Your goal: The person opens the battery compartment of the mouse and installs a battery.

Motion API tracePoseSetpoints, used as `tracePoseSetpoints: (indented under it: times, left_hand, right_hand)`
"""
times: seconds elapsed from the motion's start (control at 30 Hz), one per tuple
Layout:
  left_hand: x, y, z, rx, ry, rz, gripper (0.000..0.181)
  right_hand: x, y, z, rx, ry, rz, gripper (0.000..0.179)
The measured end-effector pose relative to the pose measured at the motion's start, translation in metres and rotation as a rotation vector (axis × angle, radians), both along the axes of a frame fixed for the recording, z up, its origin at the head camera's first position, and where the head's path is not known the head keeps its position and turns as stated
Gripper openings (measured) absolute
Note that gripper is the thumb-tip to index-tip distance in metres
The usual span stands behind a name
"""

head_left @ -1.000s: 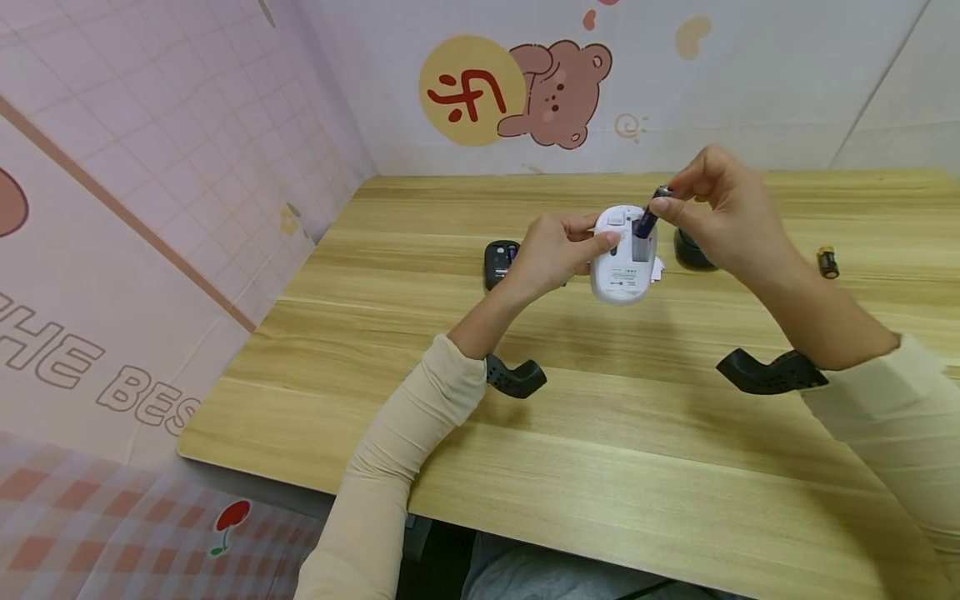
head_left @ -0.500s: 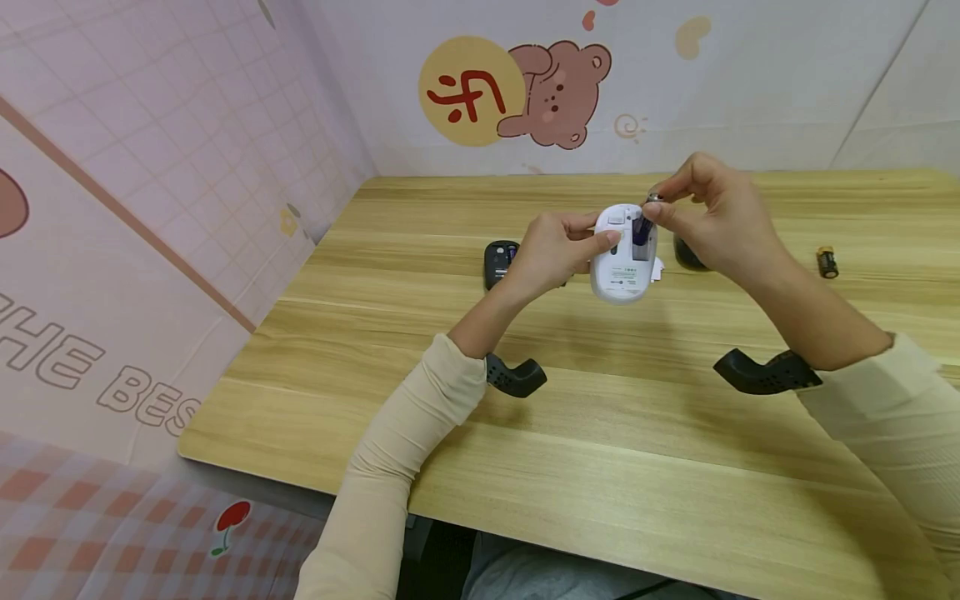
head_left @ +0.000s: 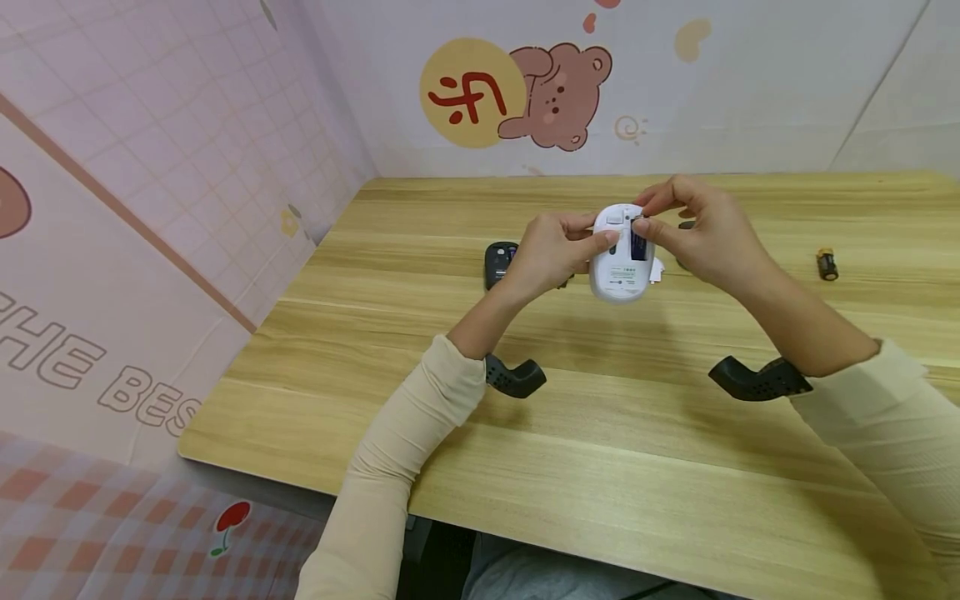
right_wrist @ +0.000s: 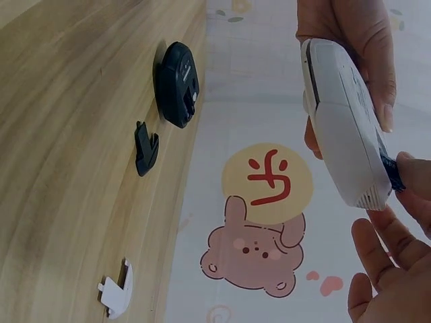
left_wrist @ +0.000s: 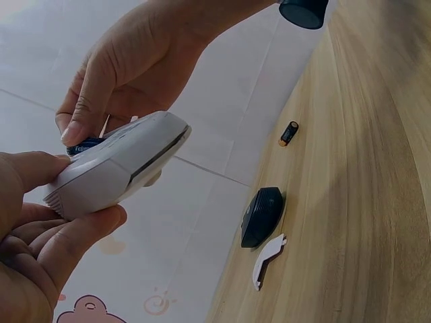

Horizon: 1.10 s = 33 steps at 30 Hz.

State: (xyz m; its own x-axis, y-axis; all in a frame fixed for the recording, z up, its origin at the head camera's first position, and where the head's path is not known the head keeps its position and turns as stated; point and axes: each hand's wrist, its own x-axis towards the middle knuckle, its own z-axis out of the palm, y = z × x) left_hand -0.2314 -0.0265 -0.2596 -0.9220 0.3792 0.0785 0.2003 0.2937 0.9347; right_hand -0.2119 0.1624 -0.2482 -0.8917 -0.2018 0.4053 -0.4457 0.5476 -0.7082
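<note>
In the head view my left hand (head_left: 551, 250) grips a white computer mouse (head_left: 619, 279) by its left side, thumb on the underside. The mouse is held above the table, its bottom facing me and its battery bay uncovered. A dark blue battery (head_left: 638, 242) lies mostly in that bay. My right hand (head_left: 705, 229) pinches the battery's upper end, thumb on top. The left wrist view shows the battery (left_wrist: 82, 146) still standing a little proud of the mouse under the right thumb. From the right wrist view, its end (right_wrist: 392, 173) sticks out beside the thumb.
A black mouse (right_wrist: 176, 84) with an uncovered bay lies on the table (head_left: 600, 433), near a black cover (right_wrist: 145, 149). A white cover (left_wrist: 268, 259) rests by another dark mouse (left_wrist: 262, 217). Farther right lies a black-and-gold battery (head_left: 827, 264).
My right hand has moved down and left, bringing the battery from a steep tilt to nearly flat in the bay. The left hand and white mouse have hardly moved.
</note>
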Motion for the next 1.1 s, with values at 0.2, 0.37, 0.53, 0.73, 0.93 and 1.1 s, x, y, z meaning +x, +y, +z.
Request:
tracePoseSetpoints:
  times: [0.2, 0.37, 0.53, 0.73, 0.93, 1.1]
  left_hand:
    - [0.0005, 0.0008, 0.0007, -0.008, 0.006, 0.002, 0.039]
    - [0.0006, 0.0015, 0.001, -0.006, 0.008, 0.001, 0.04]
    - [0.0002, 0.0019, 0.0, -0.009, 0.018, 0.011, 0.04]
    - [-0.0011, 0.0019, -0.0016, -0.034, 0.056, 0.025, 0.039]
    - [-0.0018, 0.0026, -0.0022, -0.031, 0.051, 0.029, 0.039]
    - [-0.002, 0.0024, -0.0015, -0.015, 0.04, 0.027, 0.04]
  right_hand:
    - [0.0015, 0.001, 0.0005, -0.021, -0.039, 0.01, 0.019]
    - [0.0017, 0.0015, 0.0003, -0.083, -0.077, 0.047, 0.016]
    - [0.0018, 0.0008, -0.0007, -0.121, -0.086, 0.051, 0.015]
    - [0.0003, 0.0015, -0.0018, -0.143, -0.096, 0.044, 0.019]
    - [-0.0006, 0.0017, -0.0011, -0.164, -0.105, 0.038, 0.011]
    - [-0.0014, 0.0019, 0.0001, -0.187, -0.112, 0.044, 0.01]
